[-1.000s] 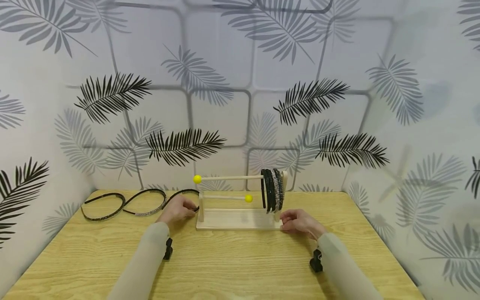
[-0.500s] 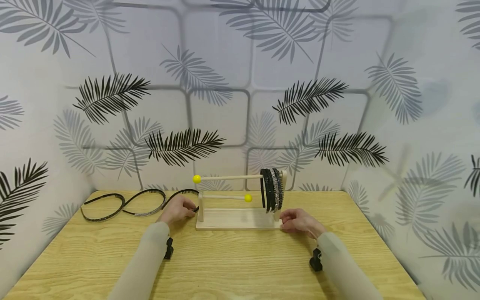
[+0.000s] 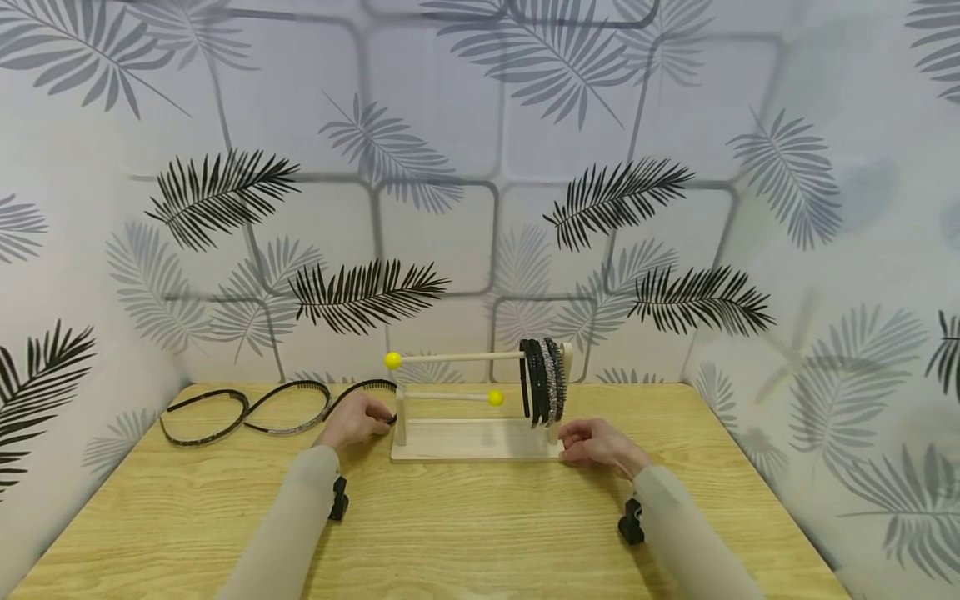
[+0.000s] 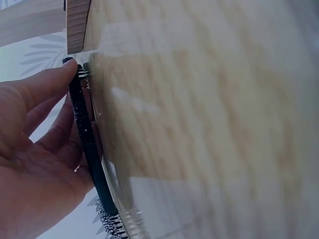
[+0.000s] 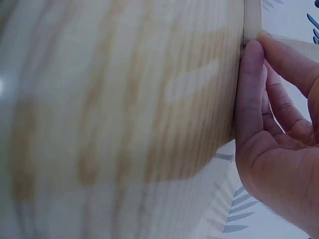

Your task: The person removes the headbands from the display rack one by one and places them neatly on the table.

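My left hand (image 3: 354, 420) pinches one end of a black toothed headband (image 4: 81, 112), thumb on its dark studded band in the left wrist view. That headband lies on the table beside the left end of a pale wooden headband stand (image 3: 472, 443). My right hand (image 3: 596, 443) grips the right end of the stand's base, fingertips at its edge (image 5: 252, 22) in the right wrist view. Several black and glittery headbands (image 3: 543, 379) hang bunched at the right of the upper rod (image 3: 457, 357). The lower rod (image 3: 446, 396) carries none.
Two more headbands, a dark one (image 3: 202, 417) and one with a glittery stretch (image 3: 288, 408), lie in a row at the table's left. Yellow balls cap the upper rod (image 3: 393, 361) and the lower rod (image 3: 496, 398). A leaf-patterned wall (image 3: 450, 233) closes the table's back.
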`<state>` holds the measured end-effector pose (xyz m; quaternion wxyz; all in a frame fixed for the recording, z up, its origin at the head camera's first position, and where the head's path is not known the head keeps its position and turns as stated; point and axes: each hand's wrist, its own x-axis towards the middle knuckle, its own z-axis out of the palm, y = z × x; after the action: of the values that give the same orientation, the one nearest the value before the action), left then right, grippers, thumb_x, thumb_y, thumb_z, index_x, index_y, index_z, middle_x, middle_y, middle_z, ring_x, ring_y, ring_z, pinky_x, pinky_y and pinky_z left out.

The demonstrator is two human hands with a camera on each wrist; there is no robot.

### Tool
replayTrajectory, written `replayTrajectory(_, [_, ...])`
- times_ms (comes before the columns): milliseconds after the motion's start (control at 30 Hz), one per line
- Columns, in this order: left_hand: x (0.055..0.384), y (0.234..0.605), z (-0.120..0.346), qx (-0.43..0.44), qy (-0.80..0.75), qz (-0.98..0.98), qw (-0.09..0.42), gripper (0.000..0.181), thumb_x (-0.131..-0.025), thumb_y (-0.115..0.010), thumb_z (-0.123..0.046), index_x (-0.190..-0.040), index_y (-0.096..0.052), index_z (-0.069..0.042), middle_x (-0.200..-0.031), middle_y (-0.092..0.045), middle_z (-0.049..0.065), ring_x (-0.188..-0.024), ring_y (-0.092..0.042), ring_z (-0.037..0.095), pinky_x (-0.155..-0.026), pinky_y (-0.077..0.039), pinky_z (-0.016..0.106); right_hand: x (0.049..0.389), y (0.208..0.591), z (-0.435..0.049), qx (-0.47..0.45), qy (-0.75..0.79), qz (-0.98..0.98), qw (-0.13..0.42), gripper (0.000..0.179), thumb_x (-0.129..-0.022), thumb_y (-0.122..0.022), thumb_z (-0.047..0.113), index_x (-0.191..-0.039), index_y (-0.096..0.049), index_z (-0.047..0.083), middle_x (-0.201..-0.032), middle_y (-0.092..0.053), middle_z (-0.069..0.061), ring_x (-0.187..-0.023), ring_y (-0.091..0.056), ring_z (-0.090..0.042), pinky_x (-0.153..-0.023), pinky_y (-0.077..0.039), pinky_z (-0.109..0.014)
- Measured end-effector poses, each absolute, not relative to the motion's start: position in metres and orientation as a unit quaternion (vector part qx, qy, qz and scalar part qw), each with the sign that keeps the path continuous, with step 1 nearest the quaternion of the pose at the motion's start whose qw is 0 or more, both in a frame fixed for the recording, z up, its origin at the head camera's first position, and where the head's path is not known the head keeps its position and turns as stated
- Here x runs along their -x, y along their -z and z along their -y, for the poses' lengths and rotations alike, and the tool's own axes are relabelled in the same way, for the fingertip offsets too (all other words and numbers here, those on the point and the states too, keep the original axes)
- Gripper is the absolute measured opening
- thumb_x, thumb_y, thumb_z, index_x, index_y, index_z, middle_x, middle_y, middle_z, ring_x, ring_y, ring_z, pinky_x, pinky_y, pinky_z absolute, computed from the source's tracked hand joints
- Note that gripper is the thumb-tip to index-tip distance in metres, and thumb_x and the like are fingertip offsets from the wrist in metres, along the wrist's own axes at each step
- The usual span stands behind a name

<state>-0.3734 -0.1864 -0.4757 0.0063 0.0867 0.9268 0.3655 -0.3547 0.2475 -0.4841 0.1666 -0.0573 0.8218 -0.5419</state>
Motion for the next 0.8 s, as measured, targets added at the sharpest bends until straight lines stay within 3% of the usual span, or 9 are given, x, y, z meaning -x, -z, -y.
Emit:
replayTrajectory(567, [0.3735, 0.4761, 0.1875, -0.073, -0.370, -0.926, 0.016, 0.021, -0.085, -0.075, -0.005, -0.105, -0.075, -0.001, -0.104, -0.073, 0.014, -0.096, -0.066, 0.026, -0.085, -0.055, 0.044, 0.3553, 0.4862, -0.2480, 0.059, 0.556, -0.811, 0.173, 0.037, -0.083, -0.070, -0.007, -0.118, -0.059, -0.008, -0.094, -0.060, -0.006, -0.081, -0.058, -0.012, -0.074, -0.056, -0.023])
replayTrajectory(800, [0.3710, 0.4747, 0.1936, -0.082, -0.405, -0.911, 0.009, 0.026, -0.088, -0.071, -0.006, -0.113, -0.071, 0.002, -0.107, -0.070, 0.016, -0.098, -0.065, 0.029, -0.083, -0.055, 0.042, 0.3550, 0.4858, -0.2475, 0.054, 0.562, -0.806, 0.178, 0.035, -0.084, -0.069, -0.008, -0.118, -0.059, -0.008, -0.094, -0.059, -0.006, -0.081, -0.058, -0.012, -0.074, -0.057, -0.024])
